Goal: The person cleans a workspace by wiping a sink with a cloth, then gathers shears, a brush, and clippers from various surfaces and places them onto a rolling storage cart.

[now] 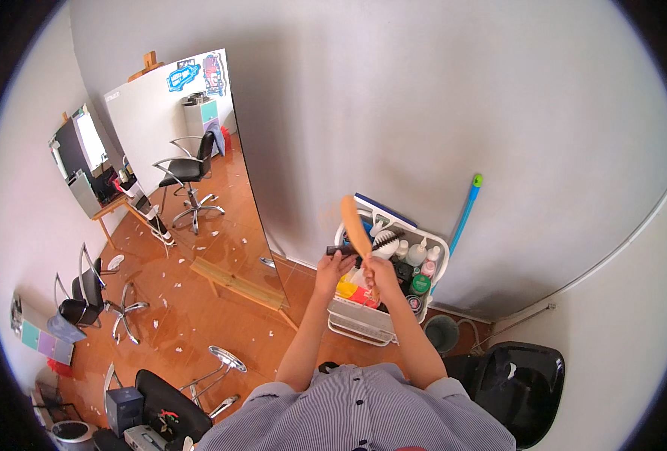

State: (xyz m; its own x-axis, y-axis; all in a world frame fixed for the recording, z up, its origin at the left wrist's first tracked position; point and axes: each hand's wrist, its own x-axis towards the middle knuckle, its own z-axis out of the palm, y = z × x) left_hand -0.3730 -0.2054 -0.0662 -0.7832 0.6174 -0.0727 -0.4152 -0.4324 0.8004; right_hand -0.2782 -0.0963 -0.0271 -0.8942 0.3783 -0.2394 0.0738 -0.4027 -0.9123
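My left hand grips the dark handle of what looks like a round hairbrush, whose black bristles reach out to the right. My right hand is closed on a tan wooden brush, held upright with its smooth back showing; it crosses in front of the dark handle. Both hands are over a white trolley filled with bottles, a green-lidded jar, a white pump bottle and a red and yellow packet.
A large mirror leans on the wall at left. A wooden ledge juts out at its foot. A blue pole and a grey bucket stand right of the trolley. A black wash basin is at lower right, a black chair at lower left.
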